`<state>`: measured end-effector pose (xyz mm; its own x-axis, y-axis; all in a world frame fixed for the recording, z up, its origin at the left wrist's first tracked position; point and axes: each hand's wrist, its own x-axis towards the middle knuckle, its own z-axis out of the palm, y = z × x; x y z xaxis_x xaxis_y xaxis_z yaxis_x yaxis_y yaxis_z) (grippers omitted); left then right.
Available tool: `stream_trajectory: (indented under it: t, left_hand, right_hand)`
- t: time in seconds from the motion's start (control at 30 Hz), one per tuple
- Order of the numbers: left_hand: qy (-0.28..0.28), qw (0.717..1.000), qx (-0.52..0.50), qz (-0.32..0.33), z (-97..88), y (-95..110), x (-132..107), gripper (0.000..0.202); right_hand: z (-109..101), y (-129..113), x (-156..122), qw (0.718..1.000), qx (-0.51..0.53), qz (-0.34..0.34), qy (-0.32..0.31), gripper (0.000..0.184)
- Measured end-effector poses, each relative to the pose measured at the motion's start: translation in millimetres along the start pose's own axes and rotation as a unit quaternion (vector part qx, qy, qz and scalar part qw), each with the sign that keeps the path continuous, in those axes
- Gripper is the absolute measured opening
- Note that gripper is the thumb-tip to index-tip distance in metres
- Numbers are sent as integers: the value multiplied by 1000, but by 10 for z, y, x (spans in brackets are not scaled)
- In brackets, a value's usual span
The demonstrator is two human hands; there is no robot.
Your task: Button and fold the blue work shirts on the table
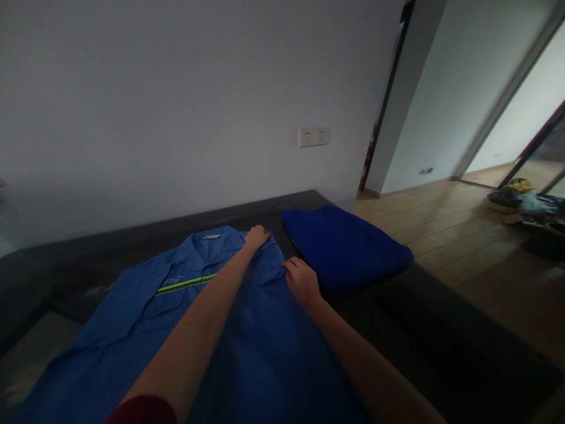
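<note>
A blue work shirt (132,306) with a yellow-green reflective stripe lies spread on a dark table (441,330), collar toward the wall. My left hand (256,237) reaches far forward and rests at the shirt's collar edge, fingers curled on the cloth. My right hand (301,280) is closed in a pinch on the shirt's right edge, close to a folded dark blue garment (348,247).
The folded dark blue garment lies at the table's far right corner. A white wall with a double socket (313,136) stands behind the table. To the right are a wooden floor (454,229), a doorway and some clutter (525,197).
</note>
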<state>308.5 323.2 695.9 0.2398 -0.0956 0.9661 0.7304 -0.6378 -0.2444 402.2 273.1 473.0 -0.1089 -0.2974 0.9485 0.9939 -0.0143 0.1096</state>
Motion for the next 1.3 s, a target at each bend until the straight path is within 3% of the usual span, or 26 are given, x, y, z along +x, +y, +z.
stream_trajectory:
  t: [0.2, 0.43, 0.6, 0.7, 0.83, 0.97, 1.13, 1.3]
  left_hand:
    - [20, 999, 25, 34, 1, 55, 128, 30]
    - [24, 997, 38, 69, 12, 42, 123, 33]
    - [20, 998, 29, 56, -60, -31, 126, 41]
    - [17, 999, 23, 39, -89, -90, 140, 35]
    - [22, 999, 9, 30, -76, -156, 140, 28]
    - [24, 999, 1, 32, -40, -194, 138, 34]
    - [-21, 999, 1, 28, -25, -170, 256, 42]
    - [-71, 997, -5, 33, 5, -26, 395, 39]
  right_hand:
    - [-11, 1, 17, 999, 23, 44, 20, 22]
    - [-67, -32, 18, 998, -60, -18, -28, 26]
    - [-112, -38, 9, 996, -76, -19, -35, 29]
    - [-119, -36, 17, 997, -70, -18, -41, 31]
    - [-115, -31, 21, 996, -72, -33, -51, 30]
    - [-110, -11, 4, 994, -72, -57, -56, 30]
    - [-80, 6, -12, 994, -67, -71, -43, 30]
    - [-21, 23, -14, 992, -65, -88, -65, 30]
